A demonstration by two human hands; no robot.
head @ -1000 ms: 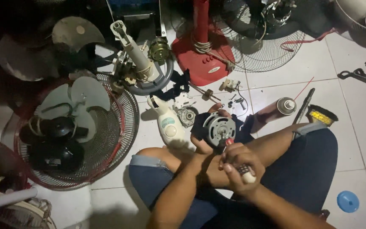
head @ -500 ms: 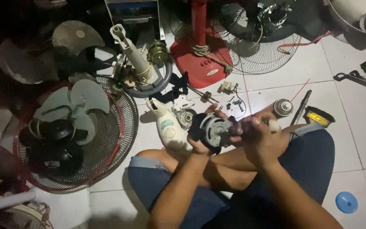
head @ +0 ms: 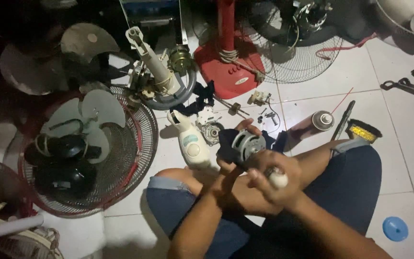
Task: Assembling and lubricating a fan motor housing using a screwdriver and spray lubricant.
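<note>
At frame centre, the left hand (head: 233, 156) cups a motor (head: 247, 144) in dark cloth; the right hand (head: 274, 180) is fisted around a white-handled tool (head: 279, 179).

Fan repair workshop on a tiled floor (head: 398, 144): grilles (head: 135, 144), blades (head: 87, 41), red base (head: 231, 72) beyond the hands.

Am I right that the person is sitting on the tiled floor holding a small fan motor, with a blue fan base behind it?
Not quite. The fan base is red, not blue, as the head view shows. The rest holds: the left hand holds the motor above the tiled floor.
</note>
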